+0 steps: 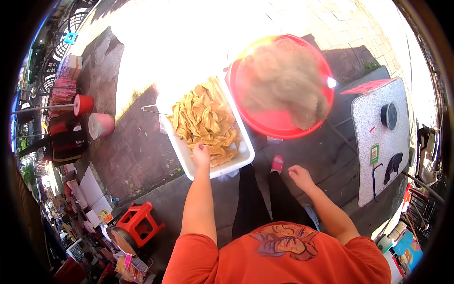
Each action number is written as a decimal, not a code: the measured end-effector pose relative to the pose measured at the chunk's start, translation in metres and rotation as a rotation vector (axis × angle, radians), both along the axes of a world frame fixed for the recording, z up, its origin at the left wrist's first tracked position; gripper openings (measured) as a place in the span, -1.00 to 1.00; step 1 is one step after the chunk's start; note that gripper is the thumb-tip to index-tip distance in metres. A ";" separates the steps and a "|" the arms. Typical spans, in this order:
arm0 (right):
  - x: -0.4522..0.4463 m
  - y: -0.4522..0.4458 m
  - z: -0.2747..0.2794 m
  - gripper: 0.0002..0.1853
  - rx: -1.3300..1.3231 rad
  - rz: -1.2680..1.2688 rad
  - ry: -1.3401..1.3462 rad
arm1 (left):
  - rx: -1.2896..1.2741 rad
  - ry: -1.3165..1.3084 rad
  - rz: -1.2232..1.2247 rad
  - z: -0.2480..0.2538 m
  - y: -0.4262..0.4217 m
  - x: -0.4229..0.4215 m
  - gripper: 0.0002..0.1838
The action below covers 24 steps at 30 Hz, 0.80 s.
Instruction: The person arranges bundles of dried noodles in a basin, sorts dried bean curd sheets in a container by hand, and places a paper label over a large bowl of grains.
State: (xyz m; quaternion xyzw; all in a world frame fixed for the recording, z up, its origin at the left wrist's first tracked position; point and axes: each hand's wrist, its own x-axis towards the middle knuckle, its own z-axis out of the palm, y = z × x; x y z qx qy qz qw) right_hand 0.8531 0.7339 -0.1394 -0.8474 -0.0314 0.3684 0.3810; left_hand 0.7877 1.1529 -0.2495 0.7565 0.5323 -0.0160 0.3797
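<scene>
A white plastic tub (183,161) holds a heap of long, flat, curved yellow-brown pieces (205,116); I cannot make out what food they are. My left hand (201,153) is at the near side of the heap, its fingers pinched together against the pieces. What lies between the fingertips is hidden. Off to the right of the tub, my right hand (299,176) hangs in the air above the ground with its fingers curled in, and nothing shows in it. Touching the tub's far right side is a round red basin (265,128) with a blurred brown fibrous mass (286,80) in it.
On the right stands a speckled white table (366,123) bearing a dark round container (389,116) and a dark cloth. A red stool (145,222) is at the lower left. Pink buckets (101,126) and boxes line the left. A wire handle (153,109) juts from the tub.
</scene>
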 end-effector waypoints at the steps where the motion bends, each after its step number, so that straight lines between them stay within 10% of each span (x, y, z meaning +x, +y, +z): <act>1: -0.003 0.019 -0.002 -0.79 0.021 -0.018 0.028 | 0.024 0.034 -0.013 -0.001 0.011 0.016 -0.60; 11: 0.014 0.190 -0.019 -0.79 0.309 0.116 0.069 | 0.191 0.340 -0.297 0.013 0.053 0.090 -0.55; 14: 0.047 0.217 -0.034 -0.77 0.350 0.192 -0.065 | 0.191 0.237 -0.277 0.008 0.051 0.081 -0.70; 17: 0.073 0.241 -0.056 -0.73 0.373 0.264 -0.245 | -0.363 -0.427 -0.102 -0.001 0.046 0.053 -0.82; 24: 0.076 0.299 -0.102 -0.62 0.598 0.465 -0.337 | -0.445 -0.577 -0.147 0.025 0.013 0.000 -0.85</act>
